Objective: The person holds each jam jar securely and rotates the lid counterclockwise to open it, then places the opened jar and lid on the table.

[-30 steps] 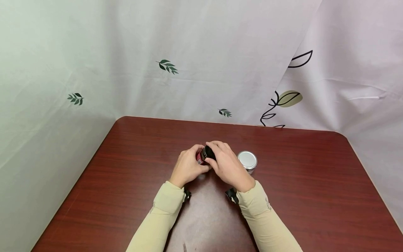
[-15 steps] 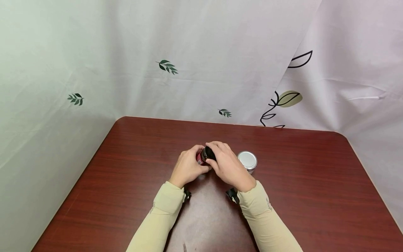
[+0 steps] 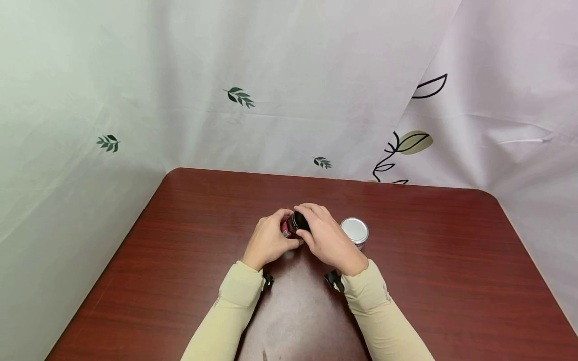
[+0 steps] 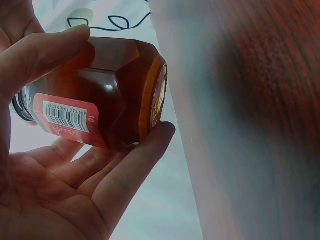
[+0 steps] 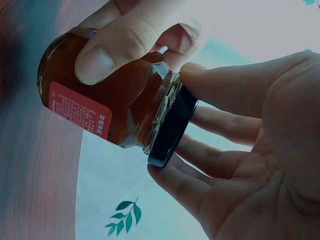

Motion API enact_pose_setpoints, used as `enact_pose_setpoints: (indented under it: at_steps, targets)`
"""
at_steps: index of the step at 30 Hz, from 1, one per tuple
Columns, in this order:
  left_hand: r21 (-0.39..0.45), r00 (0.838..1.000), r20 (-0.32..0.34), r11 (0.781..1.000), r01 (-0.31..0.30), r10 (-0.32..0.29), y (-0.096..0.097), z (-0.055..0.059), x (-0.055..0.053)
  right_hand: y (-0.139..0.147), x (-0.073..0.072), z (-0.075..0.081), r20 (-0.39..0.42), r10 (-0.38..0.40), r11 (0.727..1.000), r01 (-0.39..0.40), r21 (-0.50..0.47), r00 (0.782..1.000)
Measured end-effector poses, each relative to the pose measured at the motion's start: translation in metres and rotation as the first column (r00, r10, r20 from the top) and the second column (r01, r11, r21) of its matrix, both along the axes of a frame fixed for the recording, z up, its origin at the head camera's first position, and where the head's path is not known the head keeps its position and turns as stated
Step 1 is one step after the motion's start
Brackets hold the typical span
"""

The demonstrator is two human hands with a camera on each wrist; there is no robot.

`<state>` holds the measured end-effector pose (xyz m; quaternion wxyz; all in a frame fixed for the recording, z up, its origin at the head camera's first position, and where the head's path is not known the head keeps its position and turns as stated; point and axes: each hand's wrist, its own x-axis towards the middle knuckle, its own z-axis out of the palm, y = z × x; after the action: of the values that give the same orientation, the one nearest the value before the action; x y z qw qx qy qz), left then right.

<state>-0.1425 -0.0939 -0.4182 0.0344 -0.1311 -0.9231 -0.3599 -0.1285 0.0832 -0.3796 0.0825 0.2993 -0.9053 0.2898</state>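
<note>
A faceted glass jar (image 4: 105, 75) of amber-brown contents, with a red barcode label (image 4: 67, 119), is tilted between the two hands. My left hand (image 3: 268, 235) grips the jar's body, thumb on one side and fingers on the other. On its black screw lid (image 5: 175, 125), my right hand (image 3: 331, 239) holds the edge between thumb and fingertips. The lid sits on the jar's neck in the right wrist view. To the right of the right hand stands a can (image 3: 354, 229) with a silver lid, its lower part partly hidden by that hand.
The dark red wooden table (image 3: 180, 240) has rounded far corners. Behind it hangs a pale curtain (image 3: 280, 60) printed with leaves. A dark strap (image 3: 334, 280) shows at the right wrist, beside the light yellow sleeve (image 3: 375, 301).
Both hands keep hold of the jar and lid in nearly the same place, with only a very slight shift of the right fingers. The can has not moved.
</note>
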Motion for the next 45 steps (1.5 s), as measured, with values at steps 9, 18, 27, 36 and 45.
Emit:
enact_pose_setpoints:
  at_steps: [9, 18, 27, 36, 45]
  targets:
    - [0.006, 1.0, 0.002, 1.0, -0.001, 0.001, -0.0006, -0.0005, -0.0006, 0.001, 0.001, 0.0011, 0.005, 0.002, 1.0, -0.002, -0.017, 1.0]
    - [0.018, 1.0, 0.0, 1.0, -0.004, 0.004, -0.0021, -0.0002, -0.0014, 0.0014, 0.0003, 0.0014, 0.005, -0.001, 0.999, 0.001, -0.036, 1.0]
    - [0.022, 1.0, 0.007, 1.0, -0.006, 0.006, -0.0028, -0.0001, -0.002, 0.0029, -0.0007, 0.0015, 0.021, -0.026, 0.999, 0.027, -0.04, 0.999]
    - [0.034, 1.0, 0.005, 0.999, -0.003, 0.003, -0.0034, -0.0003, -0.0019, 0.0043, 0.0001, 0.0019, 0.039, -0.032, 0.998, 0.034, -0.06, 0.999]
    - [0.033, 1.0, 0.0, 0.999, -0.008, 0.008, -0.0047, 0.0, -0.0024, 0.0055, -0.0002, 0.0026, 0.053, -0.035, 0.996, 0.039, -0.077, 0.998]
